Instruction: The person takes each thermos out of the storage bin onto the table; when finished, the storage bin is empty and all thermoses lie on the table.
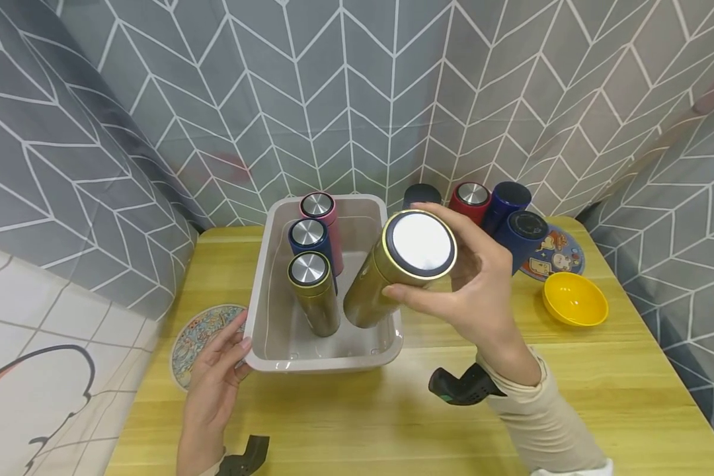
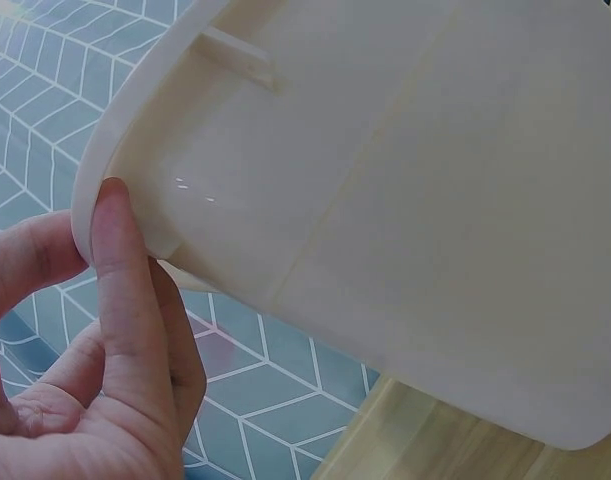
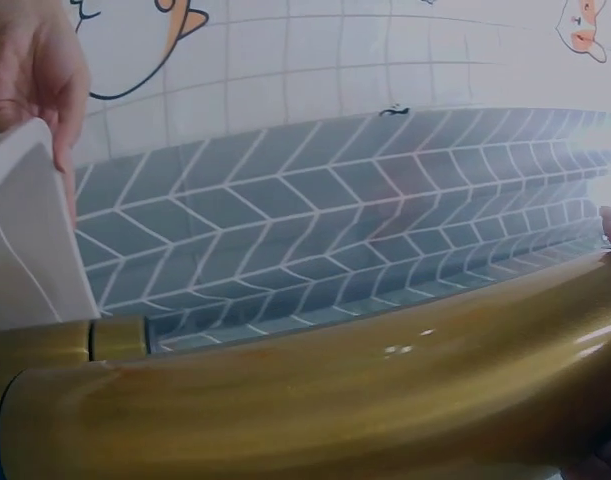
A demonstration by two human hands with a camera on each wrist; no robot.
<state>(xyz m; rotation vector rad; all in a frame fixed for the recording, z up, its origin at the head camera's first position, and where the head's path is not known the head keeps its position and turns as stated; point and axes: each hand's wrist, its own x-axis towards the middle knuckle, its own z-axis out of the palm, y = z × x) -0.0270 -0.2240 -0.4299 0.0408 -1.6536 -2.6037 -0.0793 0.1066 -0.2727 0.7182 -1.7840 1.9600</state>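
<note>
Three smaller bottles (image 1: pixel 309 236) stand in the bin (image 1: pixel 323 364); I observe the right hand (image 1: pixel 482 297) gripping a large gold flask (image 1: pixel 385 283), tilted, within or above the bin, base contact undeterminable; the left hand (image 1: pixel 214 373) pinches the bin's left rim; four bottles (image 1: pixel 504 206) stand rightward.

Bare left hand (image 1: pixel 214 373) and right hand (image 1: pixel 482 297), pale beige sleeves (image 1: pixel 550 423)
Soft folds ring the right forearm, white fabric (image 1: pixel 577 470) at the far end; angular black wrist unit (image 1: pixel 464 387) with a small green mark (image 1: pixel 446 398), another black unit (image 1: pixel 244 458) at the left wrist
</note>
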